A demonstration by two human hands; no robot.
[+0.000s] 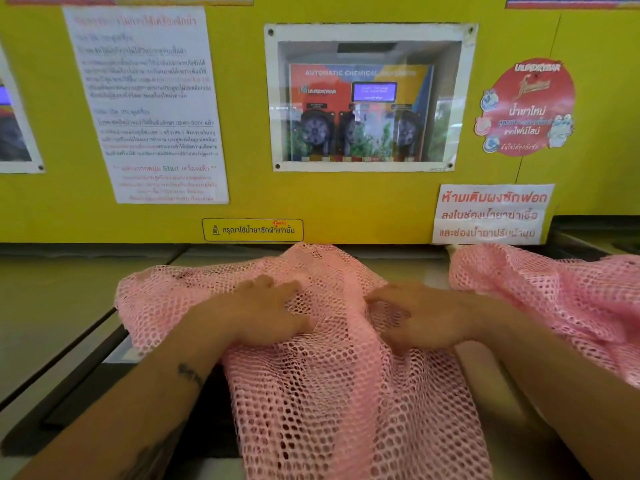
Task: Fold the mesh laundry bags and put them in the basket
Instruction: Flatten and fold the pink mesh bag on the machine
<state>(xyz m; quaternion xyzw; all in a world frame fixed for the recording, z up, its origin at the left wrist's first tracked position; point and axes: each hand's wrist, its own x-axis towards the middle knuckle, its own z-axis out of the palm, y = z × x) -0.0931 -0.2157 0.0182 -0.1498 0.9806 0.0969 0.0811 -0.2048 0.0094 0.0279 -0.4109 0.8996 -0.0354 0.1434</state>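
Note:
A pink mesh laundry bag [332, 382] lies spread over the grey tops of the washing machines and hangs down over the front edge towards me. My left hand [273, 306] lies flat on its upper left part, fingers spread and pointing right. My right hand [412, 317] rests on the mesh just right of a raised fold, fingers pointing left; whether it pinches the cloth is unclear. A second pink mesh bag [554, 299] lies crumpled at the right, partly under my right forearm. No basket is in view.
The grey machine tops [62, 306] run left to right, with dark gaps between the units. Right behind them stands a yellow wall [242, 116] with paper notices, stickers and a window on a chemical dispenser [363, 109].

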